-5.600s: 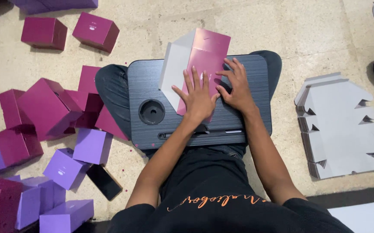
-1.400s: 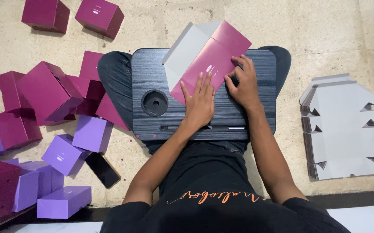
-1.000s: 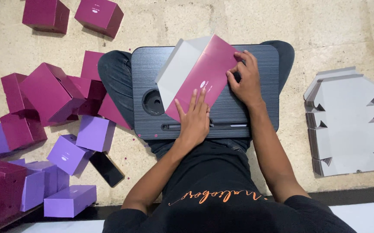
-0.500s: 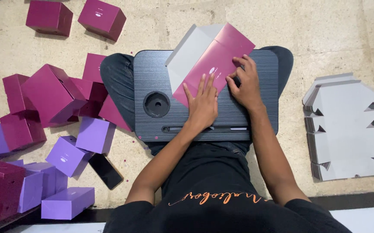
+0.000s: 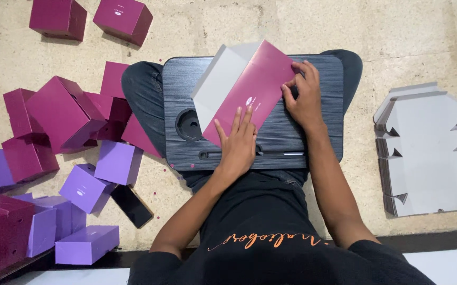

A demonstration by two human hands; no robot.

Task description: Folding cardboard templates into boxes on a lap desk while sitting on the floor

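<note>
One flat carton blank (image 5: 249,89) lies on the dark lap tray (image 5: 323,137) across the seated person's knees. Its upper face is magenta with a small pale mark near the middle; a grey panel, the unprinted inside, is folded up along its left side. The blank is a long rectangle set on a slant, its long axis running from the near left, by the tray's round cup recess (image 5: 189,124), up to the far right; the far end overhangs the tray's back edge a little.

The left hand (image 5: 237,142) lies palm down with fingers spread and straight, pressing the near end of the magenta face; it grips nothing. The right hand (image 5: 305,97) is at the blank's right edge, fingers curled on that edge, thumb side toward the card; whether it pinches the edge or only pushes against it, I cannot tell.

Left of the tray, on the floor, sit folded magenta boxes (image 5: 65,113) and purple boxes (image 5: 86,187), with a black phone (image 5: 132,206) just beside them. Well apart on the right is a stack of grey blanks (image 5: 429,153).
</note>
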